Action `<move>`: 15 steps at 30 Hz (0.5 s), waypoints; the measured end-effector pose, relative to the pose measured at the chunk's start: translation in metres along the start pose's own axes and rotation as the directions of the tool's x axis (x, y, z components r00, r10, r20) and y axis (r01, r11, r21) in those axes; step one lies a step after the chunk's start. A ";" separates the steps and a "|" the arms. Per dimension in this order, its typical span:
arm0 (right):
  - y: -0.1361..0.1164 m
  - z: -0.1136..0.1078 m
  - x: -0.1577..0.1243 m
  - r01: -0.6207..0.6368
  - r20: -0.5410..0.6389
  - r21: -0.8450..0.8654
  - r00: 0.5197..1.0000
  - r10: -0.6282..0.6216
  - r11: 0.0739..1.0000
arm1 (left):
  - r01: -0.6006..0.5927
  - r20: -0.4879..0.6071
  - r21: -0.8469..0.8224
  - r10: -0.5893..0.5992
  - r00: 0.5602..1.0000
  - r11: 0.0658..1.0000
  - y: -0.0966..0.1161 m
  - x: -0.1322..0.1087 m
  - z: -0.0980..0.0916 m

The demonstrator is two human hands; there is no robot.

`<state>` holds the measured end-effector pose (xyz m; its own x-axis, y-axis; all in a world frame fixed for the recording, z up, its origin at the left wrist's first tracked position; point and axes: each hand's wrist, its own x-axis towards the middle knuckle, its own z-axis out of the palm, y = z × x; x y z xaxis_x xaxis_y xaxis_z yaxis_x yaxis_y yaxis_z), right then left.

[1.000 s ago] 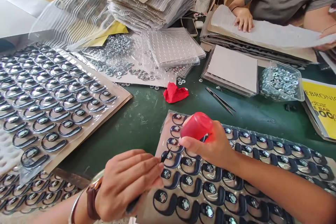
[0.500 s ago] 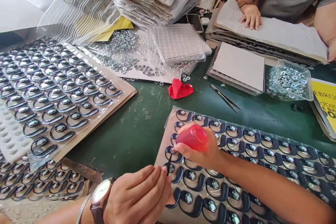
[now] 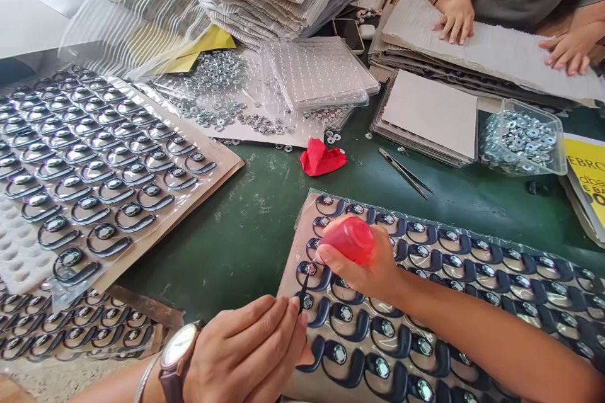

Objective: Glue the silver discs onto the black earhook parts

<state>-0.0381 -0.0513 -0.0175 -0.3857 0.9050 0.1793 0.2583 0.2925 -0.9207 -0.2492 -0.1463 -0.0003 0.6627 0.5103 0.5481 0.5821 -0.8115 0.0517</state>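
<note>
My left hand (image 3: 246, 346), with a watch on its wrist, is closed around a thin black pointed tool (image 3: 303, 289). The tool's tip is at a round metal piece (image 3: 311, 269) near the left edge of a sheet (image 3: 299, 245) of curved black parts. My right hand (image 3: 366, 271) grips a soft red squeeze bottle (image 3: 352, 238), tilted down to the left just above that edge. Its nozzle is mostly hidden by my fingers. Round metal pieces sit in the black parts across the sheet.
A red cloth (image 3: 322, 158) and metal tweezers (image 3: 405, 173) lie beyond the sheet. A clear tub (image 3: 558, 145) of washers stands at right. Another sheet of black parts (image 3: 108, 182) lies at left. A co-worker's hands (image 3: 454, 17) rest on white padding (image 3: 501, 50).
The bottle in my right hand has drawn slightly up and right, away from the tool's tip. My left hand hardly moves. The co-worker's other hand has come onto the white padding.
</note>
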 end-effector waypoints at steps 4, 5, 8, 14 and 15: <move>-0.003 -0.002 0.001 -0.035 0.011 -0.015 0.999 0.036 0.999 | -0.010 0.010 -0.005 0.010 1.000 1.000 -0.002 0.001 -0.001; -0.003 -0.002 0.002 -0.037 0.011 -0.016 0.999 0.037 0.999 | -0.005 0.011 -0.009 0.005 1.000 1.000 -0.002 0.001 -0.001; -0.004 -0.002 0.002 -0.024 -0.005 -0.008 1.000 0.024 1.000 | 0.021 0.014 -0.025 -0.021 1.000 0.999 -0.001 0.001 -0.002; -0.002 -0.002 0.001 -0.009 -0.008 -0.036 1.000 0.009 0.999 | 0.051 0.042 -0.041 -0.049 0.998 0.998 -0.001 0.005 -0.006; -0.002 -0.002 0.002 -0.010 -0.008 -0.046 1.000 0.009 0.999 | 0.046 0.040 -0.042 -0.044 0.998 0.998 -0.001 0.006 -0.006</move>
<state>-0.0374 -0.0497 -0.0145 -0.3759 0.9103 0.1735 0.3023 0.2974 -0.9056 -0.2487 -0.1443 0.0079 0.6545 0.5565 0.5118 0.5914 -0.7986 0.1119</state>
